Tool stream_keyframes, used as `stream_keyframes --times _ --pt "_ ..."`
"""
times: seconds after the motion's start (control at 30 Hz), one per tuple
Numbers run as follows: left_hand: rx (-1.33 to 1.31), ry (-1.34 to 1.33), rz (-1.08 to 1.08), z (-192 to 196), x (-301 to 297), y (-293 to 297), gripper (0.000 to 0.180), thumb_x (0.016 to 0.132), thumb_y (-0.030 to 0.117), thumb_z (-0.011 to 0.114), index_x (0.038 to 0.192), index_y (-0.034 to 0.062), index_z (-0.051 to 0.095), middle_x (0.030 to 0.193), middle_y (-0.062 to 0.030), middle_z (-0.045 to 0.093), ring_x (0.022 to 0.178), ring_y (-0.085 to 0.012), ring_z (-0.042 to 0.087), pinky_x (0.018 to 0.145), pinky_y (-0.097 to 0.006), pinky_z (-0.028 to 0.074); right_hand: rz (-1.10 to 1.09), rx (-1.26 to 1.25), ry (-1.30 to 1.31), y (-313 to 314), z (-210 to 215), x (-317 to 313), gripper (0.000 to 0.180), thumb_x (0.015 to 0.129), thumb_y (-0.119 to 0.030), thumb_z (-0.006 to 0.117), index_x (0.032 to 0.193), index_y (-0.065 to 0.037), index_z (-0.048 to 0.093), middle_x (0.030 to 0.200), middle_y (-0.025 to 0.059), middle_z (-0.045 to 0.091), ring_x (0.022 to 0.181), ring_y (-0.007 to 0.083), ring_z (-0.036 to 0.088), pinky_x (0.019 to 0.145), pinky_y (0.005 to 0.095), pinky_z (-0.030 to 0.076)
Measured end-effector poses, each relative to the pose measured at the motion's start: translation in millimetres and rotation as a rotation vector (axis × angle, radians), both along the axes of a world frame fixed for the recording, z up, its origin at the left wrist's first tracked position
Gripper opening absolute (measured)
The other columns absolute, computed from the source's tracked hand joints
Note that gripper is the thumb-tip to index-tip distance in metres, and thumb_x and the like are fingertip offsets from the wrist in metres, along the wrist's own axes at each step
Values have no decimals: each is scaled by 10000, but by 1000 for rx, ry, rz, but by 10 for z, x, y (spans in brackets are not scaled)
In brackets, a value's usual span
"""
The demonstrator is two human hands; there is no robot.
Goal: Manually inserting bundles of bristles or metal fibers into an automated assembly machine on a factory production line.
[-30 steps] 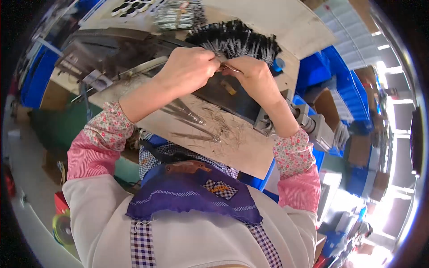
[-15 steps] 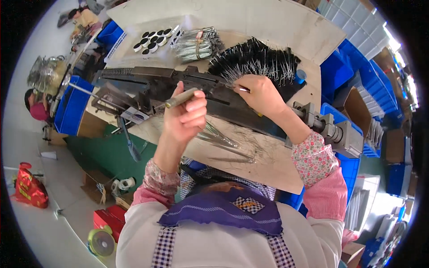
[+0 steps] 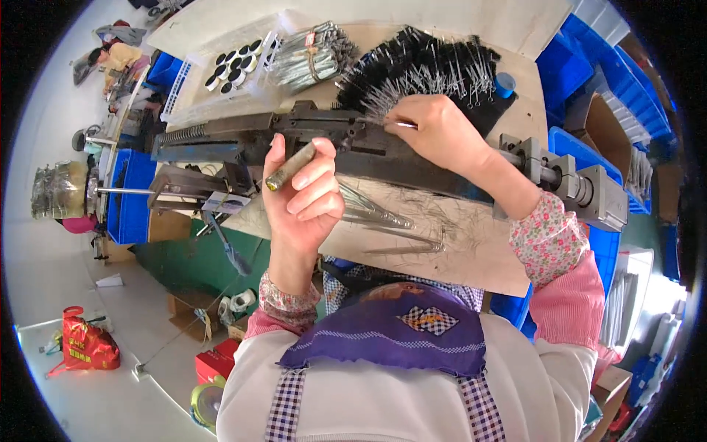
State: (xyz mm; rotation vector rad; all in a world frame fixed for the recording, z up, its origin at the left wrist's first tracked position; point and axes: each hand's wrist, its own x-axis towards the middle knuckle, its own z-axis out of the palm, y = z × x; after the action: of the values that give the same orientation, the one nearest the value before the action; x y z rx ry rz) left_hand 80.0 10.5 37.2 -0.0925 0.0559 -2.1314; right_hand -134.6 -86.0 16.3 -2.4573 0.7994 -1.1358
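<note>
My left hand (image 3: 305,202) is raised in front of the bench, fingers curled round a short tan-brown cylinder (image 3: 291,168) with a yellowish end. Past it, a long dark metal machine (image 3: 221,131) runs across the bench. My right hand (image 3: 445,136) is closed in a pinch at the machine's far side, with a thin shiny metal piece (image 3: 402,124) showing by the fingers; its far part is hidden. Just behind that hand lies a heap of black bristle brushes (image 3: 412,70) with twisted wire stems. Long bent wires (image 3: 379,215) rest on the near bench top among loose dark bristles.
A clear plastic basket (image 3: 193,103) holds round black-topped white pieces. Beside it sits a tied bundle of wires (image 3: 305,59). A blue cap (image 3: 504,85) is right of the brushes. Blue bins (image 3: 563,66) stand at the right. Another person (image 3: 114,57) sits far left.
The whole view has shifted with my head. My left hand still grips the cylinder, its yellowish end now tipped lower. My right hand stays pinched at the machine.
</note>
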Motion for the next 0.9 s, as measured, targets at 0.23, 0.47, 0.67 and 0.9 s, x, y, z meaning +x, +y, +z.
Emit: stream_keyframes --times 0.23,0.47,0.67,0.9 --pt "28 37 26 7 -63 -20 476 939 415 493 1069 -43 500 650 -65 523 404 -110 436 356 -228 329 -3 3 72 32 -93 -8 55 722 -59 623 758 -21 640 771 122 630 751 314 630 704 388 525" --pt "-7 -30 -4 -91 -137 77 421 919 353 536 1100 -25 498 686 -74 542 440 -115 474 371 -237 361 3 -13 68 96 -101 -21 79 712 -23 637 788 -9 623 755 117 614 739 310 616 660 371 512" --pt "-556 -1840 467 -927 -335 58 310 853 88 604 1104 -10 451 755 -23 526 590 -100 536 494 -242 430 -4 -66 133 -23 -58 21 69 734 -91 615 739 -24 629 770 102 629 744 287 635 706 372 530" --pt "-13 -1700 372 -1080 472 550 379 937 365 520 797 24 609 579 -13 546 455 -77 490 406 -216 348 -231 206 306 1033 -197 -228 325 820 -98 634 1142 -76 593 1071 177 584 917 344 635 757 388 541"
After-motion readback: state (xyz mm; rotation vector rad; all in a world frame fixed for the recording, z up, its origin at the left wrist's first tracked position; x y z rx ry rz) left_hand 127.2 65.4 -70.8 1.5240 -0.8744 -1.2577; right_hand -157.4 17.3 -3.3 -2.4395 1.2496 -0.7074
